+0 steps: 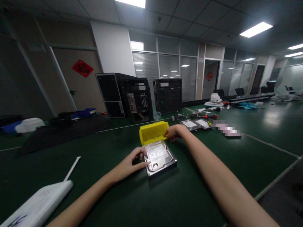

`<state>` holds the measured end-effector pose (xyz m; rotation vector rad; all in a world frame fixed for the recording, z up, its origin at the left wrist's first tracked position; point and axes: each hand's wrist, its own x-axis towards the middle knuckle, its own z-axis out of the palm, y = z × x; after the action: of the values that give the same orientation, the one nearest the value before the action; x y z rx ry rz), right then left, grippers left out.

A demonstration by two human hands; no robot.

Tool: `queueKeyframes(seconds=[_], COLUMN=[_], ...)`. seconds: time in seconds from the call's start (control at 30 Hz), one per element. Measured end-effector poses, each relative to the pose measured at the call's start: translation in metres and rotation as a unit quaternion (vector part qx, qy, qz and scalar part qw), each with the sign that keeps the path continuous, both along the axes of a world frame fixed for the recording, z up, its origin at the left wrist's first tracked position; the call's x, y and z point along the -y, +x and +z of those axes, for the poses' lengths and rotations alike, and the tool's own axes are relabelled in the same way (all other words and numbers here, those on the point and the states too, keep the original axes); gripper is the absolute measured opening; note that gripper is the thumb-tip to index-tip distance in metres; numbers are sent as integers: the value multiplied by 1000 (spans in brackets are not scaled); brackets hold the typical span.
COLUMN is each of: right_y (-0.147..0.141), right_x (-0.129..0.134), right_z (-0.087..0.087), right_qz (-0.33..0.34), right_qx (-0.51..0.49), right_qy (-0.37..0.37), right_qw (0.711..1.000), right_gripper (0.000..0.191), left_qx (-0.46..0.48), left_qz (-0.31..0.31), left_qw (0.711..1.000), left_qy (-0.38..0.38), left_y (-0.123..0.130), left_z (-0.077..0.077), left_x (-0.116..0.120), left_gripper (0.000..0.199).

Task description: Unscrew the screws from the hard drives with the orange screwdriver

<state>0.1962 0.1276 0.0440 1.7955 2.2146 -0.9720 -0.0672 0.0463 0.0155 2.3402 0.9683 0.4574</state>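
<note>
A silver hard drive (159, 156) lies on the green table (106, 201) in front of me. My left hand (136, 162) grips its left edge, with the thumb on the top face and the fingers curled at the side. Just behind the drive is a yellow plastic tray (153, 132), tilted so that its hollow side faces me. My right hand (174, 132) reaches across to the tray's right end, fingers closed on its edge. Two more drives (190, 124) lie behind and to the right of this hand, with a small yellow item on one of them.
Black computer cases (111, 94) and an opened case frame (139, 99) stand at the back. A white device (40, 201) lies front left. A red-black screwdriver (210, 116), a blurred pink object (228, 130) and a white fan-like part (214, 100) lie to the right.
</note>
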Motion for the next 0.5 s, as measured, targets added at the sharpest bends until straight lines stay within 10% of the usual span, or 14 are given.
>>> queueKeyframes(seconds=[0.5], right_y=[-19], right_x=[9], right_z=[8], right_qz=[-15], right_qx=[29], right_qy=[71], right_qw=[997], right_gripper=[32], left_qx=[-2], left_qz=[-4], left_qw=[1000], left_qy=[-5], left_y=[2], left_z=[6], left_x=[5], left_gripper=[34])
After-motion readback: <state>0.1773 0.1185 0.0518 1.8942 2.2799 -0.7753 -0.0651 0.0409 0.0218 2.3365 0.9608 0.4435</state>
